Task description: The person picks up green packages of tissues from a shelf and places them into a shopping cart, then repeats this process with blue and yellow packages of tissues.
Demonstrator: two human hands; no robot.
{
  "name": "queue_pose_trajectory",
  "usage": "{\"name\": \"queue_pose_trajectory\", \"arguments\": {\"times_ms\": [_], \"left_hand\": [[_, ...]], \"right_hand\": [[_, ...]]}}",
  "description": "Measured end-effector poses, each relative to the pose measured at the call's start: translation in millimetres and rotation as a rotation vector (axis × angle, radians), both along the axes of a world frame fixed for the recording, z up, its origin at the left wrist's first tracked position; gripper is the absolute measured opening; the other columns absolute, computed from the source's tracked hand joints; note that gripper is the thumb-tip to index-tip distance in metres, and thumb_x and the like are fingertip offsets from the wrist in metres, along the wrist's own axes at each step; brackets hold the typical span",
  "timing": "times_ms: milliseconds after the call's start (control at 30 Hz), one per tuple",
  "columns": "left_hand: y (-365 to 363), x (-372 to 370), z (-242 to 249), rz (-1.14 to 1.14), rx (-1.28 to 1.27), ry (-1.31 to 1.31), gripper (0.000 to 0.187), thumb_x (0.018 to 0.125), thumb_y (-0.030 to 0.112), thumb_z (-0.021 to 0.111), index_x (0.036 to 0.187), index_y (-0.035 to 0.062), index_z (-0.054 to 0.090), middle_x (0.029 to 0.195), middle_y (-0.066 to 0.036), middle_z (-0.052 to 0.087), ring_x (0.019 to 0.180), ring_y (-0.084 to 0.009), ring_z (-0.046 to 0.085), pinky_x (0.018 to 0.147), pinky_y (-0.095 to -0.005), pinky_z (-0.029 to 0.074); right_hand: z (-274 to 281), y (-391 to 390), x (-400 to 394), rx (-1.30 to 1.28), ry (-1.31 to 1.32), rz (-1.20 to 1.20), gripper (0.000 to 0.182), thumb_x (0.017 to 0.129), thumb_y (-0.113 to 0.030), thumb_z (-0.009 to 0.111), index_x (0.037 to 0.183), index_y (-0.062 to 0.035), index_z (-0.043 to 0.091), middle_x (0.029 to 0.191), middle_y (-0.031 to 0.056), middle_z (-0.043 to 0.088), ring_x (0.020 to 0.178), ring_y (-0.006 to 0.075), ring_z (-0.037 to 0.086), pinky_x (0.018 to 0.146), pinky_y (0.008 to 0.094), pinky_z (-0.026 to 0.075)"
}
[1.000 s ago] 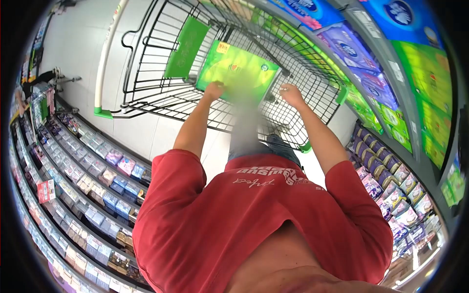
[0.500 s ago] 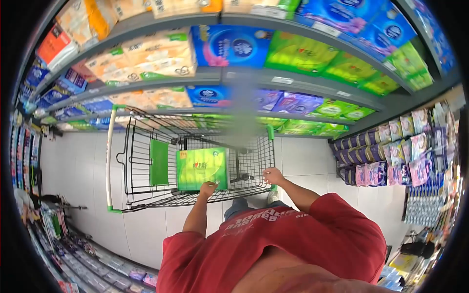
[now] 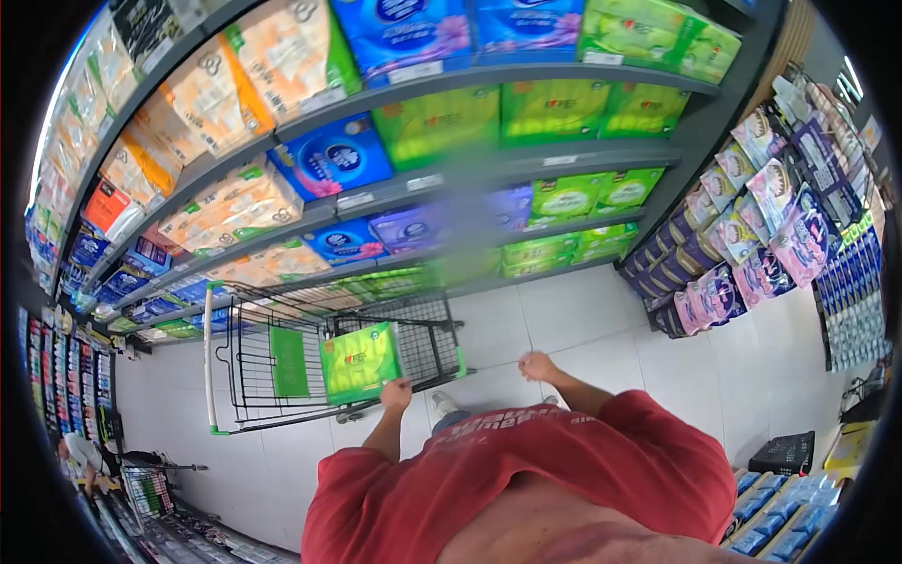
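A: At the cart's near rim, what's each hand doing?
B: My left hand is curled on the shopping cart rim, steadying it; green pack stands inside against the near wall; my right hand hangs loosely fisted, off the cart, holding nothing.

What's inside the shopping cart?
Inside the shopping cart stands a green pack, leaning against the end nearest the person. The left hand grips its lower corner. The pack hides whatever lies behind it; the wire floor elsewhere looks bare.
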State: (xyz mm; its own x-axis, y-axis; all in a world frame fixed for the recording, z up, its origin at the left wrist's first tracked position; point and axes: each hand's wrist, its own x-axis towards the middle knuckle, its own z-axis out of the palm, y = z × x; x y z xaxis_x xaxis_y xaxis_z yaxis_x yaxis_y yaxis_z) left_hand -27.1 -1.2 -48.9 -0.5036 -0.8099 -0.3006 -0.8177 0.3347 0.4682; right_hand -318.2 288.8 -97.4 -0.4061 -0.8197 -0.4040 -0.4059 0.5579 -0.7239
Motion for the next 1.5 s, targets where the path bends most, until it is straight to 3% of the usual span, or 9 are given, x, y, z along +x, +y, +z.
{"name": "queue_pose_trajectory", "arguments": {"times_ms": [167,267,433,533,700,900,1167,1367,1500], "left_hand": [[67.4,-22.2,15.9,0.085,-0.274,-0.07,0.026,0.072,0.022,0.062,0.093,0.0071,0.068,0.101,-0.017,0.063,0.102,-0.031,0.056,0.095,-0.0453,0.037],[108.2,-38.7,26.1,0.165,-0.229,-0.049,0.047,0.07,0.021,0.065,0.113,0.0047,0.057,0.131,-0.025,0.04,0.115,-0.0347,0.046,0.101,-0.0393,0.035],[136.3,-72.4,28.4,0.089,-0.011,-0.173,0.038,0.071,0.021,0.063,0.104,0.003,0.063,0.096,-0.017,0.064,0.089,-0.0301,0.062,0.082,-0.0354,0.049],[153.5,-86.1,16.3,0.066,0.538,-0.084,0.031,0.073,0.027,0.064,0.091,0.0012,0.067,0.073,-0.008,0.065,0.059,-0.0152,0.061,0.051,-0.0272,0.049],[167.4,-107.5,8.9,-0.023,0.681,-0.118,0.035,0.076,0.032,0.066,0.1,0.0062,0.064,0.082,-0.006,0.065,0.065,-0.0146,0.061,0.052,-0.026,0.046],[162.9,-155.2,-7.4,-0.082,0.713,-0.244,0.028,0.073,0.029,0.062,0.089,0.0057,0.067,0.072,-0.005,0.064,0.056,-0.013,0.059,0.045,-0.0259,0.045],[121.0,-281.1,-30.9,-0.383,0.673,-0.121,0.029,0.077,0.031,0.061,0.093,0.0069,0.064,0.075,-0.004,0.062,0.062,-0.0133,0.058,0.052,-0.0257,0.044],[103.3,-333.0,-21.9,-0.171,0.661,0.106,0.025,0.079,0.026,0.06,0.093,0.0054,0.064,0.076,-0.005,0.062,0.063,-0.0132,0.057,0.053,-0.026,0.045],[89.6,-331.7,-17.9,-0.099,0.686,0.031,0.025,0.08,0.026,0.06,0.094,0.0054,0.064,0.078,-0.006,0.063,0.063,-0.0137,0.058,0.053,-0.0266,0.045]], "right_hand": [[-39.1,172.2,-26.6,0.043,-0.114,-0.262,0.014,0.07,-0.014,0.055,0.065,-0.0042,0.064,0.063,0.0125,0.064,0.056,0.0244,0.064,0.052,0.0337,0.052],[-21.5,274.7,-45.1,0.493,-0.337,-0.68,0.019,0.077,-0.013,0.05,0.067,-0.0011,0.061,0.066,0.0113,0.064,0.051,0.0209,0.062,0.047,0.0332,0.05],[-16.6,397.9,-46.5,0.409,-0.489,-1.16,0.016,0.081,-0.014,0.053,0.085,0.0011,0.057,0.07,0.0144,0.064,0.052,0.023,0.062,0.045,0.0358,0.048],[-19.7,427.1,-40.3,0.425,-0.526,-1.187,0.016,0.076,-0.012,0.051,0.081,0.0024,0.057,0.069,0.0157,0.063,0.05,0.0236,0.061,0.043,0.0352,0.049],[-31.3,376.5,-35.4,0.401,-0.681,-1.178,0.014,0.08,-0.011,0.05,0.078,0.001,0.058,0.068,0.015,0.063,0.048,0.0231,0.06,0.042,0.034,0.047],[-45.7,271.9,-66.1,0.119,-0.359,-0.423,0.02,0.078,-0.018,0.054,0.078,0.0013,0.061,0.069,0.0121,0.066,0.055,0.0172,0.064,0.052,0.0299,0.051],[130.7,180.3,-199.3,-0.149,-0.305,-0.497,0.013,0.08,-0.011,0.058,0.083,0.0013,0.063,0.066,0.0083,0.063,0.056,0.014,0.06,0.053,0.0267,0.05],[342.1,121.6,-274.0,-0.684,-0.352,-0.617,0.004,0.079,-0.006,0.059,0.081,-0.0017,0.058,0.066,0.0018,0.056,0.058,0.0083,0.05,0.061,0.0236,0.045],[474.8,108.3,-284.0,-1.294,-0.417,-0.103,0.028,0.08,-0.032,0.061,0.074,-0.0042,0.058,0.063,0.0031,0.057,0.053,0.0095,0.049,0.063,0.0357,0.044]]}}
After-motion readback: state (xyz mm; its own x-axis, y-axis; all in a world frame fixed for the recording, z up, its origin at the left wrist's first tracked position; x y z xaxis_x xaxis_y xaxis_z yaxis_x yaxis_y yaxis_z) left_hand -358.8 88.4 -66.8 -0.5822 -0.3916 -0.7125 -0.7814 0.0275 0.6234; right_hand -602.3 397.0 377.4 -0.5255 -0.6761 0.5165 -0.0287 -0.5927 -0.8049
